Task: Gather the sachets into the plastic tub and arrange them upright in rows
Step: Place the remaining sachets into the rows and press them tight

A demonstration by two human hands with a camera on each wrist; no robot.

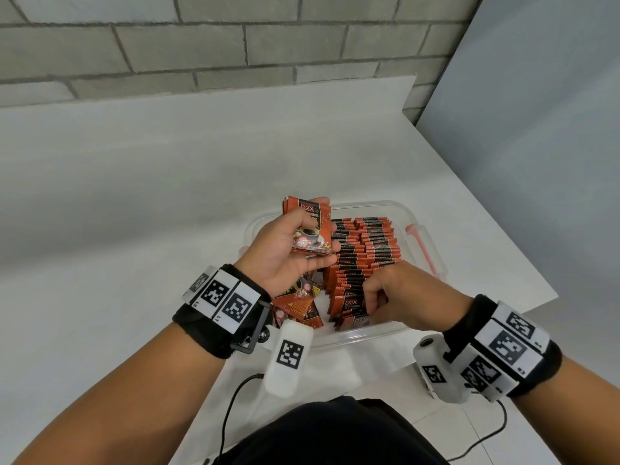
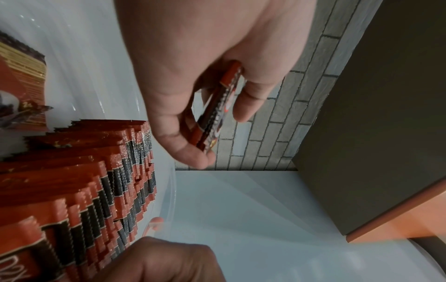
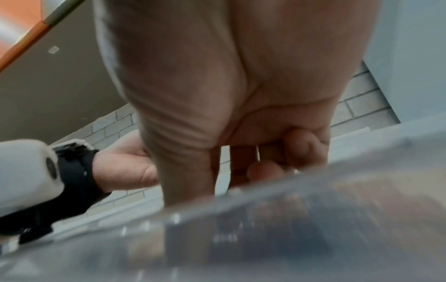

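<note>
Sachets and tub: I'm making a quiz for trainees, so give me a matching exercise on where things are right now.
Things:
1. left hand
2. right hand
3. loose sachets
4. tub handle

States:
A. lying flat at the tub's near left
B. grips a small stack of sachets above the tub
C. on the tub's right side
D. fingers among the upright rows

Pairs: 1-B, 2-D, 3-A, 4-C

The left hand (image 2: 205, 80) holds a few sachets (image 2: 217, 106) in its curled fingers. Beside it, red and black sachets (image 2: 101, 181) stand in rows.
</note>
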